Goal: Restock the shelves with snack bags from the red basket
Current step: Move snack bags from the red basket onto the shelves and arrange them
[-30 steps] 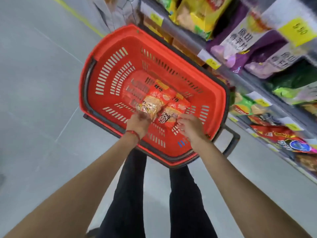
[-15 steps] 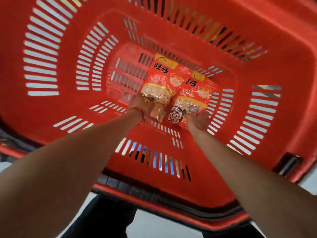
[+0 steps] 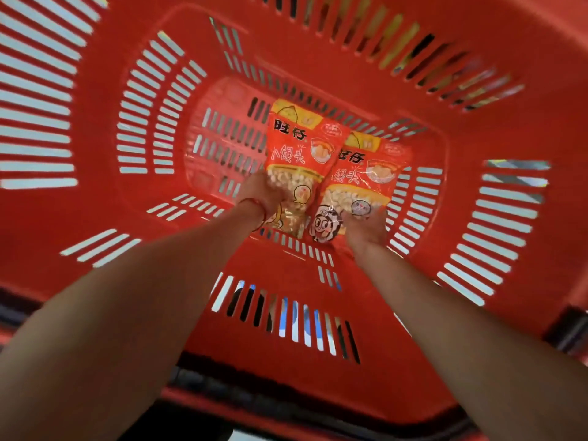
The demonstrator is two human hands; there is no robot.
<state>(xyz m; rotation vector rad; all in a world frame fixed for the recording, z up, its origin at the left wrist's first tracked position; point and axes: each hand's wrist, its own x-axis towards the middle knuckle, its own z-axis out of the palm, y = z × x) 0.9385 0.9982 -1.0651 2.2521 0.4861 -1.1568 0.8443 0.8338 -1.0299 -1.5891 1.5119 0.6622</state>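
Note:
The red basket point(image 3: 95, 218) fills the head view, seen from above with its slotted walls all around. Two red snack bags with clear windows of small white puffs lie side by side on its floor. My left hand point(image 3: 264, 194) grips the lower part of the left snack bag point(image 3: 296, 144). My right hand point(image 3: 366, 230) grips the bottom edge of the right snack bag point(image 3: 362, 183), beside its cartoon face. The right bag's left edge overlaps the left bag. Both forearms reach down into the basket.
A black handle frame point(image 3: 222, 389) runs along the basket's near rim. Through the far wall's slots, blurred yellow and dark packaging shows. A strip of grey floor point(image 3: 241, 436) is visible below the near rim.
The view has closed in on the basket; the shelves and floor dropped out of frame. Both hands stayed on the lower ends of the two bags, which now sit slightly closer and more upright.

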